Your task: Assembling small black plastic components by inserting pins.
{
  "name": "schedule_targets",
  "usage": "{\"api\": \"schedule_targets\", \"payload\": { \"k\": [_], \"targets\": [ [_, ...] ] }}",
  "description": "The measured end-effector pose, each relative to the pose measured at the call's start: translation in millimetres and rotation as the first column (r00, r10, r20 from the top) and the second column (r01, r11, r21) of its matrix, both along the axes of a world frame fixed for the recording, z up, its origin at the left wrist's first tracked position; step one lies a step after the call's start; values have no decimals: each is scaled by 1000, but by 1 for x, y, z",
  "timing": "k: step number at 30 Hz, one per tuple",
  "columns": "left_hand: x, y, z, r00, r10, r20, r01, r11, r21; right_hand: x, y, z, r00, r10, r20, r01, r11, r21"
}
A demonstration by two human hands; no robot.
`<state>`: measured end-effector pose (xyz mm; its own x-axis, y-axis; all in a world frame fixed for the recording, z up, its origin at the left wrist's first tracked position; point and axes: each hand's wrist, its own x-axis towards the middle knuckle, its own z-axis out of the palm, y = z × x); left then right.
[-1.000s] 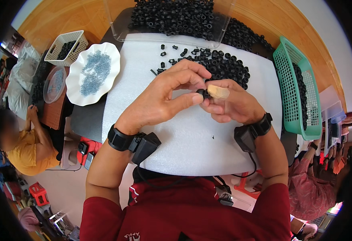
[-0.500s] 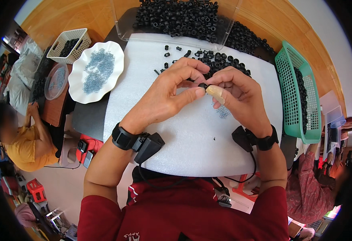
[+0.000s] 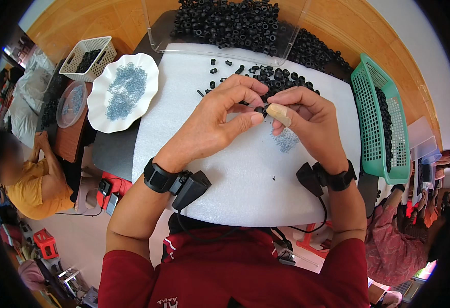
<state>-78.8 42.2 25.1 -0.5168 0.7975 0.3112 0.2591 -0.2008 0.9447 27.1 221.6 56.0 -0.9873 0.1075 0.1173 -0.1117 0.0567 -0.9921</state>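
Note:
Over the far middle of the white foam sheet (image 3: 225, 179), my two hands meet at the fingertips. Between thumb and fingers, my left hand (image 3: 220, 118) pinches a small round black plastic part (image 3: 260, 110). Against its right side close the fingertips of my right hand (image 3: 309, 120), whose thumb wears tan tape (image 3: 278, 114). A dark bit shows between those tips, but whether it is a separate piece is hidden. Just beyond the hands lie loose black plastic parts (image 3: 286, 79). A little pile of small clear-bluish pieces (image 3: 285, 141) sits beside my right hand.
A clear bin (image 3: 225, 51) of black parts stands at the far side. Left are a scalloped white dish (image 3: 97, 110) of clear-bluish pieces and a white basket (image 3: 107, 51). On the right is a green basket (image 3: 373, 164). Cables hang from wrist devices (image 3: 191, 188). People sit either side.
My right hand has shifted slightly right, its taped thumb easing off the black part. My left hand stays nearly still. More of the clear-bluish pile shows.

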Motion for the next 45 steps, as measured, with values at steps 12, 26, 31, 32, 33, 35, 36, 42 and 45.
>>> {"api": "schedule_targets", "payload": {
  "k": [12,26,31,32,33,35,36,42,45],
  "targets": [
    [0,-1,-2,990,14,-137,-23,998,-62,-3,8,1,991,90,101,-98,992,83],
    [-2,-4,6,971,-94,-219,93,996,-17,-7,23,-16,755,551,356,-325,785,-527],
    [1,-2,7,993,-94,-66,97,994,40,-6,19,-22,799,561,218,-268,656,-705],
    [2,-2,6,993,-73,-91,79,995,56,-6,17,-20,798,562,217,-270,656,-705],
    [2,-1,6,992,-52,-116,60,996,72,-5,14,-15,819,530,221,-238,663,-710],
    [4,2,4,990,-7,-140,19,996,90,-4,11,-15,839,494,226,-203,671,-713],
    [4,3,3,986,39,-162,-21,994,108,-4,11,-18,841,509,186,-214,628,-748],
    [4,6,3,909,210,-360,-153,972,179,-4,6,-20,855,506,112,-218,548,-808],
    [5,6,1,919,202,-338,-145,972,185,-4,7,-23,857,506,103,-208,521,-828]
  ]
}}
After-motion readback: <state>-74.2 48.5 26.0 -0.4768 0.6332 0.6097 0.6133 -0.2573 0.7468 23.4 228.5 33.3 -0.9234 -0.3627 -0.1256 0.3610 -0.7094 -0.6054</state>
